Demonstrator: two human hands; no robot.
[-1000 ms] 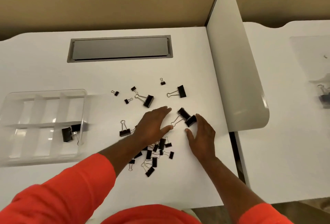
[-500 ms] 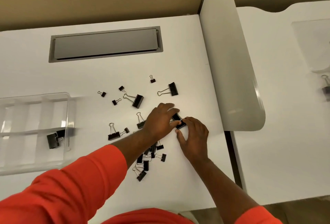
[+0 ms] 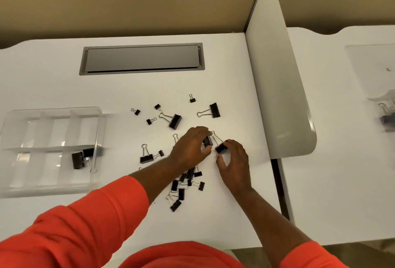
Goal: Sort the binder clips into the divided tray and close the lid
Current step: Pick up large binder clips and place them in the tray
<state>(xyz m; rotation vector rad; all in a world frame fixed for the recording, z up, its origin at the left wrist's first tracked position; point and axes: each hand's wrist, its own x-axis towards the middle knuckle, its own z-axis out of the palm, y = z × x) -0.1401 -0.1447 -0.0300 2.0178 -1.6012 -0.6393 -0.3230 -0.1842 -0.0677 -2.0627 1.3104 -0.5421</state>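
Both hands are down among the loose clips in the middle of the desk (image 3: 128,92). The left hand (image 3: 190,148) has its fingers curled over a big clip (image 3: 207,141), with the thumb tucked below it. The right hand (image 3: 235,160) pinches a second clip (image 3: 221,147) just beside the first, fingertips on its black body and thumb bent in underneath. The two clips lie so close that I can't tell whether their wire handles are tangled.

My guess is that the big ones are being taken first, one per hand. The tray (image 3: 98,126) sits well off to the left, and its only contents are two big clips (image 3: 78,159) in the near right compartment, so that slot seems to be for the large size. Its other compartments look bare, and I can't make out a lid.

Two more large clips (image 3: 214,110) lie further back, with small ones (image 3: 136,111) scattered around them. A heap (image 3: 183,186) of small clips is half hidden under the left forearm. Most of the sorting is yet to be done.
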